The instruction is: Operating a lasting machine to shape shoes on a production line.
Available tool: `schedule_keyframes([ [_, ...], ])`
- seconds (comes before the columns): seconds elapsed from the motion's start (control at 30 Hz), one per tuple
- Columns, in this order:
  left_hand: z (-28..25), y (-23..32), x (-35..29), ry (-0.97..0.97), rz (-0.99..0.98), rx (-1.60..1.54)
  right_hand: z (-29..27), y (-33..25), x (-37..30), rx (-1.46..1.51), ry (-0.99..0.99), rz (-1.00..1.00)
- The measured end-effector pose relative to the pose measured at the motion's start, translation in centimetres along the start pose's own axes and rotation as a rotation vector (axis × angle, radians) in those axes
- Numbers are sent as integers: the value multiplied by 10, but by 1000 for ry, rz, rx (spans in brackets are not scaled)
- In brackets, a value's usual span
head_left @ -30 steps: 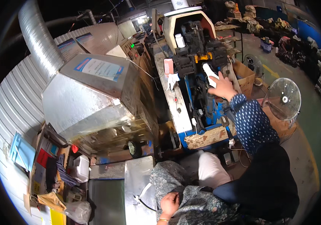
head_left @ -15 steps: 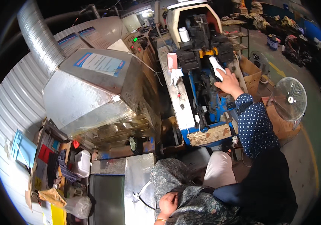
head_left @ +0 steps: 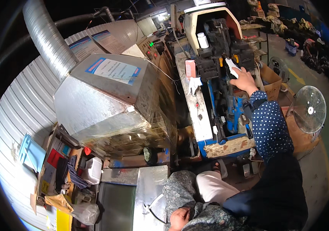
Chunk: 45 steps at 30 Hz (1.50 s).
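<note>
My right hand reaches out to the machine and grips a long white piece by its near end. The piece's exact kind does not show. Its far end lies among the machine's black jaws, between two yellow parts. A polka-dot sleeve covers my right forearm. My left hand rests low on my lap against dark flowered cloth. Its fingers are curled in, and whatever may be in them is hidden.
A white ledge left of the machine bears a white bottle, a red card and a white cloth. A metal hood stands left. A fan is at right. Pedals lie below.
The view has shifted, so everything sits further right and lower. The two yellow parts have moved apart around the white piece. My right hand stays on it. My pale-trousered leg has shifted.
</note>
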<state>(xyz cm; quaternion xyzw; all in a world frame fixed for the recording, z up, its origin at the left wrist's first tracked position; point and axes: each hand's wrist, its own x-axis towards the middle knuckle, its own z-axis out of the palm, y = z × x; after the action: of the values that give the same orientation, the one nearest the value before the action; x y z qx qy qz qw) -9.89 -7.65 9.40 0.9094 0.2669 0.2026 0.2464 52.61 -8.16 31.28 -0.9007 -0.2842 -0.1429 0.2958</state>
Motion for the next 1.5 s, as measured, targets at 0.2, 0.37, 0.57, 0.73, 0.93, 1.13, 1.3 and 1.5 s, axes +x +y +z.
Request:
schedule_keyframes([
  [0.2,2,-15,-6,-21,41,6,-8,-4,4,49,28,10],
  [0.37,11,-25,-12,-8,80,24,-11,-4,9,37,91,-3],
  [0.57,4,-13,-10,3,-5,-6,-14,-15,-4,33,61,19],
  [0.73,-1,-15,-12,-19,-20,-33,-17,-18,-6,-14,52,8],
  [0.93,3,-19,-15,-11,-29,-16,-17,-16,-4,-31,56,2],
  [1.13,-1,-8,-8,29,-4,-40,-14,-16,-6,-40,80,-8],
  [1.3,-2,-9,-9,2,-24,-14,-14,-23,-1,-54,94,-38],
  [1.5,6,-12,-9,55,-34,5,-26,-46,20,-124,24,54],
])
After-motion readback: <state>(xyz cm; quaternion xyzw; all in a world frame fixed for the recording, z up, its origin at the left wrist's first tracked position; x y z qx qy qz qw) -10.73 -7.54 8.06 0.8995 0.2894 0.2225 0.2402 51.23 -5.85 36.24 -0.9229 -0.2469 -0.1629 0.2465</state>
